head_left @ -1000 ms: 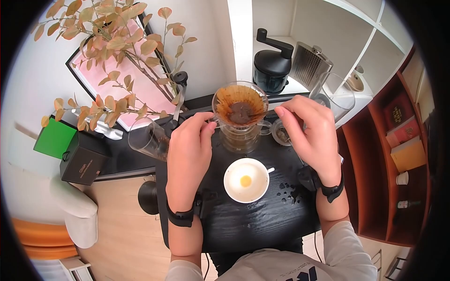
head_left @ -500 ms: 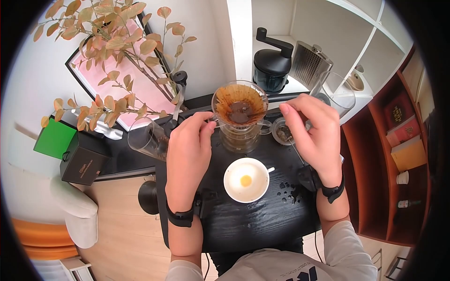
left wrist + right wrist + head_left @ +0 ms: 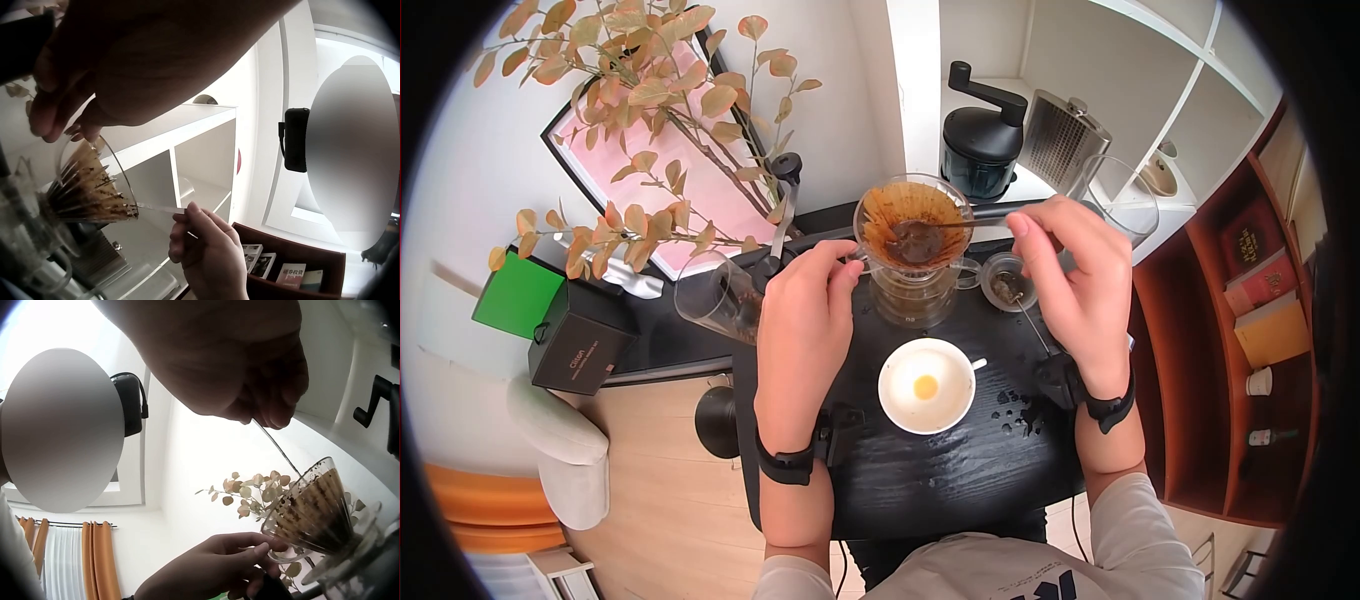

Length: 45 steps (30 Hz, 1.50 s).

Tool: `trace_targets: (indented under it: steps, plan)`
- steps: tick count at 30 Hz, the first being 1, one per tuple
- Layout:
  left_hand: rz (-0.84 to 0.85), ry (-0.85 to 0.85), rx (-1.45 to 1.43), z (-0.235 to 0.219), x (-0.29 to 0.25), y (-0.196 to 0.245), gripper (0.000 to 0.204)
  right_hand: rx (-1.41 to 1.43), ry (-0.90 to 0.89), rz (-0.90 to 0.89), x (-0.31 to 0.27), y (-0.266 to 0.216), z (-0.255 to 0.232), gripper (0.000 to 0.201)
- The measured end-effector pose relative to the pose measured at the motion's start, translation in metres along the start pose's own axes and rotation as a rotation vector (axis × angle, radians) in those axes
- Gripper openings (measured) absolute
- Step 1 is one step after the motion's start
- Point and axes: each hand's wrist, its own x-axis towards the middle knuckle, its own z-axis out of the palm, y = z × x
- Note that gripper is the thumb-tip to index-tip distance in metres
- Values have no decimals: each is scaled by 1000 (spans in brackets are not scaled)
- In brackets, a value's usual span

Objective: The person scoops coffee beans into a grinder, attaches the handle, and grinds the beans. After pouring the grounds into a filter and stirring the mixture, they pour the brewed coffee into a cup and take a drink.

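Observation:
A clear glass coffee dripper (image 3: 868, 238) lined with a brown-stained paper filter stands on a glass server (image 3: 912, 300). Wet dark coffee grounds (image 3: 918, 240) lie in the bottom of the filter. My left hand (image 3: 805, 310) pinches the dripper's handle at its left side. To the right, my right hand (image 3: 1075, 280) pinches a thin metal stirring stick (image 3: 275, 445) between thumb and fingers. The stick slants over the dripper's rim into the filter; its lower end is hidden inside. Nearer me sits a white cup (image 3: 900, 400) with a little yellow liquid at its bottom.
Beside the server stands a small glass dish (image 3: 1003, 283) with a thin metal handle leaning out. A clear glass (image 3: 1135, 215) is behind my right hand; another glass (image 3: 700, 290) leans at left. Water drops wet the black table (image 3: 940, 490). A black grinder (image 3: 980, 145) stands on the shelf.
My right hand has drawn slightly to the right, and more of the stick shows over the dripper. My left hand keeps its hold on the handle. The grounds' surface looks a little shifted.

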Motion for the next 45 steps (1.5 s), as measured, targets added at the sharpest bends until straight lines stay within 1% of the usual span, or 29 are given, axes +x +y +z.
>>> trace_targets:
  steps: [3,5,8,12,14,18,21,23,27,29,33,35,38,42,45]
  plan:
    - [-21,-6,-6,0,0,1,14,-62,15,-11,2,4,-1,6]
    - [-6,1,-3,0,0,0,14,-102,13,-11,2,4,-1,7]
    - [0,7,-6,0,0,-2,14,-98,-23,-64,2,3,-3,6]
    - [-5,1,-4,0,0,-1,14,-44,-21,-20,1,2,-5,6]
    - [-4,2,0,0,0,-1,14,-21,38,-2,3,3,-6,6]
    - [-7,2,6,0,0,-1,14,-58,61,-12,3,7,-5,6]
    - [-15,-2,-7,0,0,-1,15,-85,27,-28,3,6,-6,6]
    - [-21,-2,-5,0,0,0,15,-100,-51,-13,2,3,-8,5]
    - [-8,4,2,0,0,-1,15,-23,5,-8,3,3,-5,5]
    - [-11,1,0,0,0,-1,15,2,37,24,3,6,-2,6]
    - [-15,0,-3,0,0,0,15,-26,25,-13,4,9,-1,6]
    - [-14,1,1,0,0,0,15,-67,-26,-23,3,10,-3,6]
    - [-19,-3,5,-1,0,0,15,-35,-44,-1,2,10,-6,6]
    - [-12,-1,10,0,0,0,15,-11,-12,-1,3,4,-3,6]
    - [-9,2,11,-1,0,0,15,-86,-28,-29,1,1,0,6]
